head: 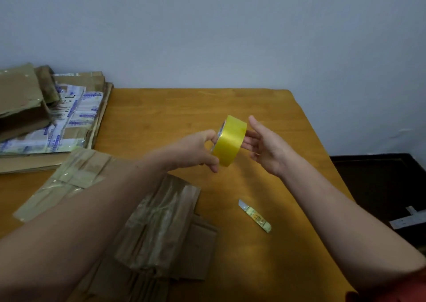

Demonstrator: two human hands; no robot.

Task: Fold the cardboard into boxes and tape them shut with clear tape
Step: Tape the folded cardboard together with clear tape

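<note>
the roll of tape point(229, 140) is held in the air above the middle of the counter point(288, 186), between the two hands. it is a wide roll, glossy and yellowish, tilted so its broad outer band faces the camera. only a sliver of its pale core shows at the upper left rim. the left hand point(198, 150) grips it from the left, thumb curled over the top rim and fingers curled under the bottom. the right hand point(265, 145) is spread, palm toward the roll, fingers straight and apart. their tips pass behind the roll's right edge, so i cannot tell whether they touch it. whether a loose end of tape is lifted cannot be made out.

flattened cardboard point(161, 228) lies on the near left of the counter, brown, creased and covered with strips of shiny old tape. the left forearm point(92, 209) crosses over it and hides much of it, and the bottom of the view cuts it off. a stack of cardboard point(76, 122) sits at the far left corner, cut off by the left edge, with white labels whose blue print is too blurred to read. a small cutter point(254, 215) lies on bare wood near the right forearm point(334, 209), apart from the cardboard, its blade end pointing up and left. right of the counter is a dark surface point(380, 186), too dim to identify.
</note>
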